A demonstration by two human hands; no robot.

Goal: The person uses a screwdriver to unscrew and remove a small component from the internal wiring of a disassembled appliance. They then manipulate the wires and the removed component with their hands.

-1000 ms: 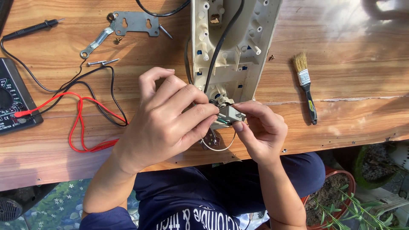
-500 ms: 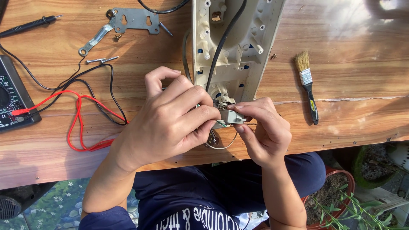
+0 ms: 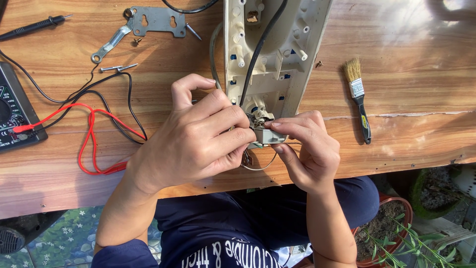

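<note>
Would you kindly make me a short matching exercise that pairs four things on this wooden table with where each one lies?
Things:
1. paintbrush
2. multimeter
3. metal bracket
4. small grey part

Places:
A. at the table's left edge, with red and black leads
B. pinched between the left hand and right hand
C. right of the cream plastic housing
D. top of the table, left of the housing

Pairs: 1-C, 2-A, 3-D, 4-B

Both bare hands meet at centre, forearms rising from the lower edge. The left hand (image 3: 198,139) curls knuckles-up, its fingers folded in a tight grip. The right hand (image 3: 307,149) faces it, thumb and forefinger pinched together, fingertips touching the left's.
</note>
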